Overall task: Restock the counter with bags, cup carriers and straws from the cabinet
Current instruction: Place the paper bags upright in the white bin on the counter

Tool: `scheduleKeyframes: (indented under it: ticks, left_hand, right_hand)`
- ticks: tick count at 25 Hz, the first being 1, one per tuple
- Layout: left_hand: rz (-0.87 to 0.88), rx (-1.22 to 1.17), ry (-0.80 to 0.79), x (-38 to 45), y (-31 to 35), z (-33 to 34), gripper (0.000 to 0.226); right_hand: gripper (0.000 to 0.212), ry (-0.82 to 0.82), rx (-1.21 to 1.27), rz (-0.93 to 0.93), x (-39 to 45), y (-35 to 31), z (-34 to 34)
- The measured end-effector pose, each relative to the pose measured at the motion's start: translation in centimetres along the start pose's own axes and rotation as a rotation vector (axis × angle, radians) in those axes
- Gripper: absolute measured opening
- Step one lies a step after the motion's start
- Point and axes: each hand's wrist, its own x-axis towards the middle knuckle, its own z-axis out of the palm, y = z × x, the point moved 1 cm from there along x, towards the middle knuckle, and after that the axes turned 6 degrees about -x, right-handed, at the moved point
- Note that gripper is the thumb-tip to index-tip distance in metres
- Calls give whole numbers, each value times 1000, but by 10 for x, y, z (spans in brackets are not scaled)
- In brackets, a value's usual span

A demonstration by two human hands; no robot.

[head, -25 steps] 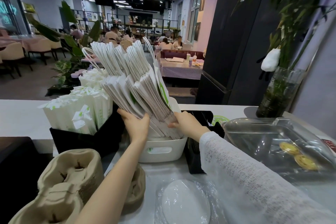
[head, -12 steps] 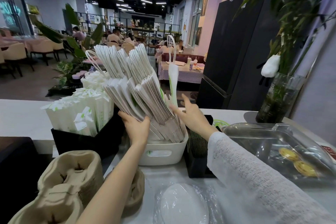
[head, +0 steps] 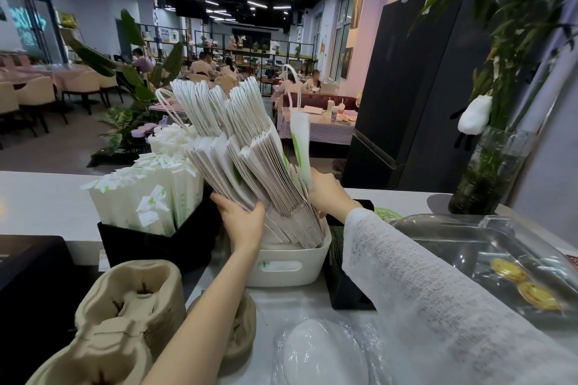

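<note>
Bags [head: 250, 166] fill the bin [head: 281, 266]; left hand [head: 242, 219] fingers clamp the stack, right hand [head: 328, 194] fingers pinch one bag. Straws [head: 147, 197] stocked left of them; carriers [head: 125, 306] near.

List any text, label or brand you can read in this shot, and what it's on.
Nothing reads clearly.
Paper bags: green print, no legible letters.
Straw wrappers: green marks, too small to read.
Round green sticker: blurred.
Black fridge: pale badge, too small.
Glowing sign, far left: blurred.
</note>
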Motion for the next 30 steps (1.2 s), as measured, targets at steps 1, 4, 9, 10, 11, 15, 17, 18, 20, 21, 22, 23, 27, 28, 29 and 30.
scheduleKeyframes:
  ticks: [1,4,9,10,11,15,17,18,20,21,22,23,27,28,29,30]
  left_hand:
    - [1,-4,-1,1,0,0,101]
    - [0,-2,-6,2,-2,0,101]
    - [-12,8,-10,3,-4,-1,101]
    - [-11,5,-10,3,-3,0,100]
    - [-12,6,-9,3,-3,-1,99]
    - [-13,47,-1,5,-6,-4,90]
    - [27,90,-8,6,-8,-3,89]
    - [49,118,-22,6,-9,-1,88]
    - [90,176,-46,5,-7,1,84]
    - [118,197,-54,4,-7,2,82]
    - [140,211,-64,2,-6,3,81]
    - [149,223,-69,2,-6,3,81]
    - [117,242,-74,5,-9,3,82]
    - [108,231,-76,5,-9,2,83]
    - [94,221,-78,5,-9,1,84]
    - [75,209,-77,5,-9,1,85]
  right_hand:
    - [44,-26,-17,-2,2,0,3]
    - [37,-61,6,13,2,4,5]
    - [23,-117,-49,18,-4,4,5]
    - [26,-116,-58,32,-2,3,6]
    - [31,-116,-65,45,1,3,8]
    - [52,-211,-66,81,3,7,22]
    - [63,-257,-37,94,0,11,28]
    - [66,-274,-35,92,-2,11,28]
    - [66,-306,-51,85,-2,9,27]
    - [65,-315,-63,86,-1,7,26]
    - [63,-320,-74,90,0,5,25]
    - [62,-321,-77,97,0,5,26]
    - [54,-261,0,116,-2,7,32]
    - [52,-212,36,105,-2,7,32]
    - [52,-149,77,87,-2,7,32]
    - [52,-97,105,67,-2,5,30]
